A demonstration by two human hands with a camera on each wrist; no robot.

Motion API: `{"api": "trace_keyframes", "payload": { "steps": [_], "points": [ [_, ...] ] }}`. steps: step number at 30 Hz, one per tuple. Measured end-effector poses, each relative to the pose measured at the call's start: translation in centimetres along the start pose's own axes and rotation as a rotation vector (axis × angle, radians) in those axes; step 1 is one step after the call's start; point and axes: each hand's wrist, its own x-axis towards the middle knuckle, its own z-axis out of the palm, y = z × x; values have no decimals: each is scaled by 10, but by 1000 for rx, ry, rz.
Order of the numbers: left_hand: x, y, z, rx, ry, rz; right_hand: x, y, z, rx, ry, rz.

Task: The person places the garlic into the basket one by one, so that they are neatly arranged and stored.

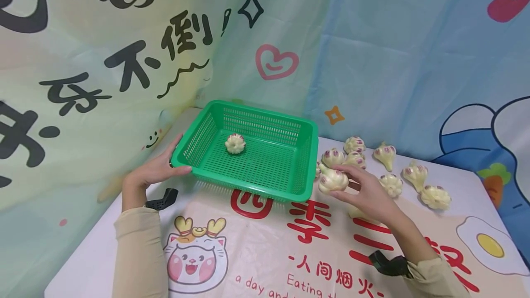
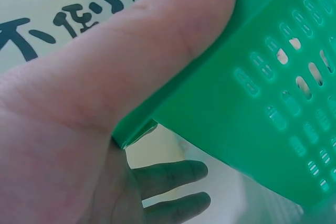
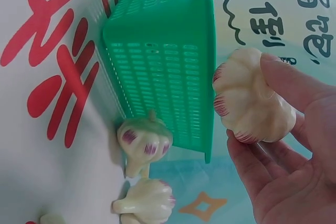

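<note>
A green plastic basket [image 1: 256, 164] stands on the table with one garlic bulb [image 1: 235, 144] inside. My left hand [image 1: 155, 167] grips the basket's left end, its thumb over the rim [image 2: 142, 124] and other fingers beneath it. Between thumb and fingers, my right hand [image 1: 370, 192] holds another garlic bulb [image 1: 333, 180] beside the basket's right end. The right wrist view shows the held bulb [image 3: 252, 98] level with the rim and above the table. Below it, two purple-streaked bulbs lie near the basket, one at its wall [image 3: 144, 140] and one farther off [image 3: 149, 202].
Several garlic bulbs lie right of the basket, including one at the back [image 1: 385, 154] and one at the far right [image 1: 435, 197]. A printed cloth [image 1: 256, 252] covers the tabletop. Patterned curtains [image 1: 372, 59] hang close behind and at the left.
</note>
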Motion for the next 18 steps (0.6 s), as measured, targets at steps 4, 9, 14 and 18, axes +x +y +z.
{"api": "trace_keyframes", "payload": {
  "steps": [4, 9, 14, 18],
  "points": [
    [0, 0, 0, 3, 1, 3, 5, -2, 0, 5, -9, -13],
    [-1, 0, 0, 12, 1, 5, 11, -3, -1, 3, -23, -33],
    [0, -1, 0, 12, -1, 2, 18, -6, -3, 8, -34, -34],
    [1, -1, -1, 16, -2, 8, 23, -8, -3, 8, -34, -34]
  ]
}}
